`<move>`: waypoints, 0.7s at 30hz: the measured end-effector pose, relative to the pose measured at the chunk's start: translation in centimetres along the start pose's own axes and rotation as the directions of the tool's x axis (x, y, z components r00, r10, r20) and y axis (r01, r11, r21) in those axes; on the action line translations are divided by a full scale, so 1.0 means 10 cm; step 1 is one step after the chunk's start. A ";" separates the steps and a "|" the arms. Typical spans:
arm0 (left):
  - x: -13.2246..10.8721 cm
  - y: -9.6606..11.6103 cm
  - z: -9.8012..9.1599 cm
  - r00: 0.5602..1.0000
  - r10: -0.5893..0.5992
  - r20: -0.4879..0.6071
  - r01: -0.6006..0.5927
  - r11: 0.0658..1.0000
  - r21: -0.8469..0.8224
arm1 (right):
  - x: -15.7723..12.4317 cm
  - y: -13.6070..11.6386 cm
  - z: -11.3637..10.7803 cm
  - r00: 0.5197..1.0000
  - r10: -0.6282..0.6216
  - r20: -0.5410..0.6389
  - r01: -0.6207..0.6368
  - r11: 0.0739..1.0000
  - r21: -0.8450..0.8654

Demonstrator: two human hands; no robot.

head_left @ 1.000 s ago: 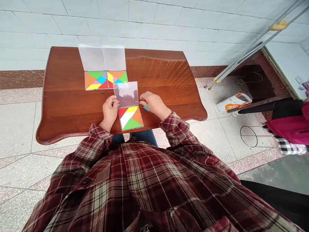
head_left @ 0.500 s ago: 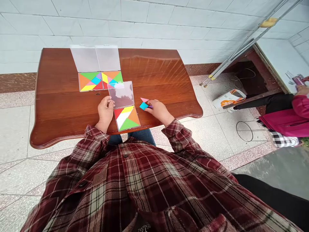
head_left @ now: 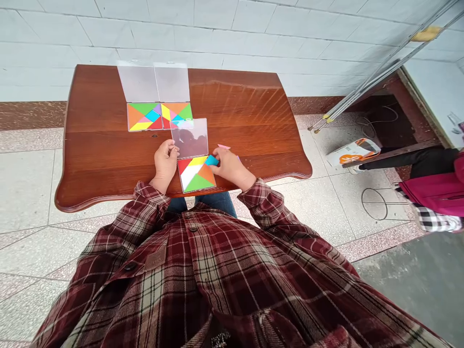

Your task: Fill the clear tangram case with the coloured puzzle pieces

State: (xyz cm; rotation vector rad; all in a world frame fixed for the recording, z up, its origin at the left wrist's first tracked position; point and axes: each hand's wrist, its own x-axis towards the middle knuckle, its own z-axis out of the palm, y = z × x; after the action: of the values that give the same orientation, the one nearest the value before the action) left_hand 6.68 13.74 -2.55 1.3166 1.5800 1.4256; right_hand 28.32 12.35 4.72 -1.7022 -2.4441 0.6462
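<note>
While the right hand (head_left: 230, 169) sits at the lower middle of the table (head_left: 250, 106), its fingers (head_left: 218, 154) are closed on a small blue piece (head_left: 211, 160), pressing it against the top right corner of a shallow plastic tray (head_left: 196, 174). The tray lies near the table's front edge and holds red, yellow, orange and green pieces around a white patch, and the blue piece sits right beside its orange triangle. Just above the right hand, a small pink triangle (head_left: 224, 146) lies flat on the wood, apart from the tray, and a thin purple sliver (head_left: 239, 157) shows beside the knuckles.

The left hand (head_left: 165, 164) rests to the left of the tray, its fingers (head_left: 171, 149) seemingly pinched on the lower left corner of a clear lid (head_left: 189, 138), which stands hinged to the tray's top edge. Toward the upper left of the table, two more open cases lie side by side, their trays (head_left: 159, 116) packed with bright triangles and their frosted lids (head_left: 153, 82) reaching toward the far edge.

At the right of the frame, a person in a magenta jacket (head_left: 433, 191) sits beyond the table, and an orange-and-white box (head_left: 351, 152) lies on the floor.
</note>
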 end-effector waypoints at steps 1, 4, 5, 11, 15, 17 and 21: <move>0.00 0.01 0.00 1.000 0.002 -0.002 -0.002 1.000 0.006 | -0.02 -0.12 0.02 0.999 -0.036 0.020 0.036 0.999 0.008; -0.01 0.01 0.00 1.000 0.003 -0.009 -0.003 1.000 0.021 | -0.07 -0.47 0.12 0.992 -0.100 0.078 0.103 0.994 -0.027; -0.01 0.01 0.01 1.000 0.002 -0.011 -0.002 1.000 0.023 | -0.08 -0.56 0.15 0.990 -0.100 0.098 0.105 0.993 -0.053; 0.00 0.00 0.03 0.999 -0.029 -0.027 0.029 1.000 -0.002 | -0.04 -0.80 0.25 0.990 -0.006 0.143 0.035 0.979 -0.199; -0.01 0.00 0.03 0.999 -0.028 -0.019 0.028 1.000 -0.005 | -0.02 -0.82 0.27 0.989 0.033 0.142 0.001 0.972 -0.234; -0.01 0.00 0.03 1.000 -0.020 -0.018 0.020 1.000 -0.002 | -0.03 -0.82 0.29 0.990 0.038 0.136 -0.005 0.971 -0.239; -0.01 -0.01 0.03 1.000 -0.015 -0.022 0.015 1.000 -0.013 | -0.04 -0.81 0.33 0.992 0.020 0.121 0.008 0.974 -0.227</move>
State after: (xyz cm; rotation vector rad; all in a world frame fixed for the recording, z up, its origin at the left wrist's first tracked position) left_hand 6.99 13.77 -2.76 1.2833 1.5891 1.4431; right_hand 20.38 8.75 5.00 -1.7991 -2.6912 0.5018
